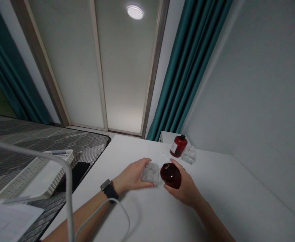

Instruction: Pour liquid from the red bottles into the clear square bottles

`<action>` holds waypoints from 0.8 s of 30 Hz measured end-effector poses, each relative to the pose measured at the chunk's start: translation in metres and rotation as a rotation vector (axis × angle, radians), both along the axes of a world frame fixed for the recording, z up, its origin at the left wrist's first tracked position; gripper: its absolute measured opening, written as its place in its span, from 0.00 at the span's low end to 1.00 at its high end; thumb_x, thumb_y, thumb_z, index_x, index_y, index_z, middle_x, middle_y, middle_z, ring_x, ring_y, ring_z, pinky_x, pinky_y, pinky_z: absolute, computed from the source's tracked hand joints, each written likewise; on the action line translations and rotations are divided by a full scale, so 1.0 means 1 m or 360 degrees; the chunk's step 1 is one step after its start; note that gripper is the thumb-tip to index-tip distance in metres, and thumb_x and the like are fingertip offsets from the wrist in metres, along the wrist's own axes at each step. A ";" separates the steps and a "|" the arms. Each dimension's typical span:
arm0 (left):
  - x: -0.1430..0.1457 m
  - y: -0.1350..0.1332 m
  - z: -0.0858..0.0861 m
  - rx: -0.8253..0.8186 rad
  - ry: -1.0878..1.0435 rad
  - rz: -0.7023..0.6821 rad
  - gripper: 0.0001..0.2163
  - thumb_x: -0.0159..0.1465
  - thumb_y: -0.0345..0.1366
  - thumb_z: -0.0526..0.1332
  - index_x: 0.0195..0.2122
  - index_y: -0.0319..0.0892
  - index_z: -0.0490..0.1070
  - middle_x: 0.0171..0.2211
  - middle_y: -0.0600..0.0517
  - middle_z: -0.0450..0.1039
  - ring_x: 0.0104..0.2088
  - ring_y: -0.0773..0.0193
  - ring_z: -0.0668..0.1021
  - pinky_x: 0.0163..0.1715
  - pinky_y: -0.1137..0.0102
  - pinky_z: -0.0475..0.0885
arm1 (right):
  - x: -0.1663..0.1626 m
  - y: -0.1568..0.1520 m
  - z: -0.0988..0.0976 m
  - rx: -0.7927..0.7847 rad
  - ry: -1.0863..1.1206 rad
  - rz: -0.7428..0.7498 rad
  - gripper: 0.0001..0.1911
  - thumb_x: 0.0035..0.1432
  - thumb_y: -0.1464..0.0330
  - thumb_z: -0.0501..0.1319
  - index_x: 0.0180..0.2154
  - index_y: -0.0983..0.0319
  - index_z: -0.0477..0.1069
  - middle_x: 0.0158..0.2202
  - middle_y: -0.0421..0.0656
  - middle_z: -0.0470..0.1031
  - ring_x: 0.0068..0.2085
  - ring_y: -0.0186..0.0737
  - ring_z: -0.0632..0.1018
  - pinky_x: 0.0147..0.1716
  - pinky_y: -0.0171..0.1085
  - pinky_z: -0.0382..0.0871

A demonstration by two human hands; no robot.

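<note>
My left hand (138, 173), with a dark watch on its wrist, is closed around a clear, square-sided container (149, 173) on the white table. Its thumb and fingers lie along two opposite sides. Just to the right, my right hand (181, 185) grips a dark red-brown bottle (170, 174) by its body. The bottle's neck is uncapped, and the bottle leans toward the clear container. A thin clear stick-like piece (165, 156) lies behind the two hands; what it is I cannot make out.
Behind my right hand stands a red-brown bottle (179, 146) with a black cap and white label. Beside it is a clear bumpy piece (189, 155). At left are a white perforated basket (34, 174), a black flat object (74, 174), papers (11, 218) and a white cable (69, 198) crossing the foreground.
</note>
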State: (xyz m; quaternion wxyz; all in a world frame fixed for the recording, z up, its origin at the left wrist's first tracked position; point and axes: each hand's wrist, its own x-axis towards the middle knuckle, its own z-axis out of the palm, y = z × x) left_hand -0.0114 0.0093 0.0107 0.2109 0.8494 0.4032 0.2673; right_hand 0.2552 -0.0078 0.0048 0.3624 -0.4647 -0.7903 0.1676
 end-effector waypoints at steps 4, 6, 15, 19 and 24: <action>0.001 0.000 -0.001 -0.0071 0.0027 0.0043 0.35 0.56 0.50 0.70 0.59 0.40 0.59 0.51 0.41 0.73 0.49 0.46 0.77 0.50 0.55 0.72 | -0.002 0.000 0.001 -0.0089 0.0147 -0.0107 0.44 0.46 0.67 0.69 0.63 0.58 0.57 0.61 0.53 0.69 0.59 0.58 0.73 0.55 0.53 0.71; 0.003 0.000 -0.001 -0.0070 0.0048 0.0074 0.33 0.55 0.49 0.70 0.57 0.40 0.60 0.49 0.41 0.73 0.47 0.46 0.77 0.49 0.55 0.71 | -0.002 0.000 0.000 -0.0146 0.0200 -0.0141 0.41 0.46 0.66 0.69 0.61 0.59 0.58 0.59 0.53 0.71 0.58 0.58 0.74 0.54 0.53 0.72; 0.006 -0.001 -0.001 0.0063 0.0094 0.0197 0.33 0.56 0.48 0.68 0.58 0.37 0.59 0.48 0.40 0.72 0.47 0.45 0.76 0.48 0.53 0.70 | -0.003 0.001 0.005 -0.0193 0.0229 -0.0154 0.41 0.47 0.66 0.68 0.61 0.60 0.57 0.59 0.54 0.71 0.58 0.57 0.74 0.57 0.53 0.70; 0.006 0.000 -0.003 0.0096 0.0090 0.0223 0.33 0.58 0.49 0.66 0.59 0.38 0.58 0.47 0.41 0.72 0.46 0.46 0.76 0.48 0.53 0.71 | -0.007 -0.001 0.006 -0.0156 0.0209 -0.0139 0.40 0.48 0.66 0.67 0.61 0.61 0.56 0.61 0.55 0.69 0.60 0.57 0.72 0.58 0.53 0.68; 0.008 0.000 -0.001 0.0178 0.0158 0.0209 0.34 0.57 0.50 0.67 0.59 0.38 0.59 0.46 0.42 0.72 0.45 0.46 0.76 0.47 0.53 0.71 | -0.007 0.000 0.001 -0.0084 0.0145 -0.0175 0.41 0.47 0.66 0.67 0.62 0.61 0.55 0.61 0.55 0.68 0.60 0.58 0.72 0.57 0.53 0.69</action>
